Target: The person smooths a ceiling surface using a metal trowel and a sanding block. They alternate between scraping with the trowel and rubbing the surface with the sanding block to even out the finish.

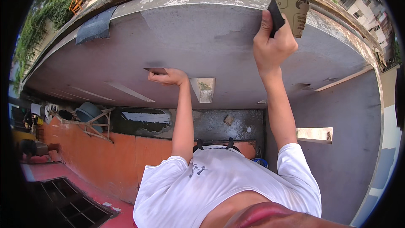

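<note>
In my right hand [276, 44], raised to the top edge of the grey wall [177, 38], is a sheet of sandpaper [293, 6]. Its printed tan back faces up, and a dark side shows by my thumb. Lower and further left, my left hand [166, 77] is closed on a thin dark flat piece [155, 70] against the wall face. Most of that piece is hidden by my fingers, so its kind is unclear. Darker, smoother patches mark parts of the grey surface.
A blue-grey cloth [95, 27] hangs over the wall top at the left. Narrow openings, one of them a framed slot [203, 90], pierce the wall. Below are a grey-blue basin [90, 114] by a wooden frame [109, 124], an orange wall [105, 152] and a stone [228, 120].
</note>
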`<state>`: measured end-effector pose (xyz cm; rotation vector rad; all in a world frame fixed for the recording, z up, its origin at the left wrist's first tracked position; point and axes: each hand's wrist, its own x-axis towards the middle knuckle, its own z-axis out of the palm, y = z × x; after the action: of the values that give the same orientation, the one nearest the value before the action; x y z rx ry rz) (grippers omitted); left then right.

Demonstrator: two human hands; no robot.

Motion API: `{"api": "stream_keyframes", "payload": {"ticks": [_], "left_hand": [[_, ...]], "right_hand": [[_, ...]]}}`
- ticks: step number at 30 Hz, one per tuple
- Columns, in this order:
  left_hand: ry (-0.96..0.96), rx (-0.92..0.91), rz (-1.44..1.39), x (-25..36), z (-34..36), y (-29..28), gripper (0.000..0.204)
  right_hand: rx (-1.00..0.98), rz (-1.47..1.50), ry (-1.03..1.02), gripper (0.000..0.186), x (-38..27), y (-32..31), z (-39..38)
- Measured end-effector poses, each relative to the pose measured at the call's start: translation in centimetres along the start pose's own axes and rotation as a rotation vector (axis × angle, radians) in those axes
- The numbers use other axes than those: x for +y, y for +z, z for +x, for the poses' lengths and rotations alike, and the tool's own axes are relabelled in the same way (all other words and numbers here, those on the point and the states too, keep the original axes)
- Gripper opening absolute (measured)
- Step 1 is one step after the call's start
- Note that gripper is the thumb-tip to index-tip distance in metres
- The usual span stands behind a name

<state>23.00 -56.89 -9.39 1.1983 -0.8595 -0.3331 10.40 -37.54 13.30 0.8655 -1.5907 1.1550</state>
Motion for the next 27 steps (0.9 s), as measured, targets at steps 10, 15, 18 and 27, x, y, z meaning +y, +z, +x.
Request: {"api": "stream_keyframes", "payload": {"ticks": [10,15,18,27], "left_hand": [[-0.149,-1.222,-0.086,-11.0,4.6,-17.4,0.014],[-0.286,-1.549,0.519,-31.2,6.3,-40.1,0.021],[-0.442,-1.254,0.514,-36.2,9.3,-50.0,0.02],[-0.839,-0.95,0.44,-32.1,21.4,-59.8,0.018]], "right_hand": [[-0.053,0.112,-0.112,0.021,-11.6,7.9,-1.7],[-0.159,0.012,-0.268,0.011,-14.3,9.2,-7.6],[-0.543,0.004,-0.151,0.011,-12.8,8.5,-17.8],[-1.212,0.825,1.469,0.044,-21.4,-6.8,-36.9]]}}
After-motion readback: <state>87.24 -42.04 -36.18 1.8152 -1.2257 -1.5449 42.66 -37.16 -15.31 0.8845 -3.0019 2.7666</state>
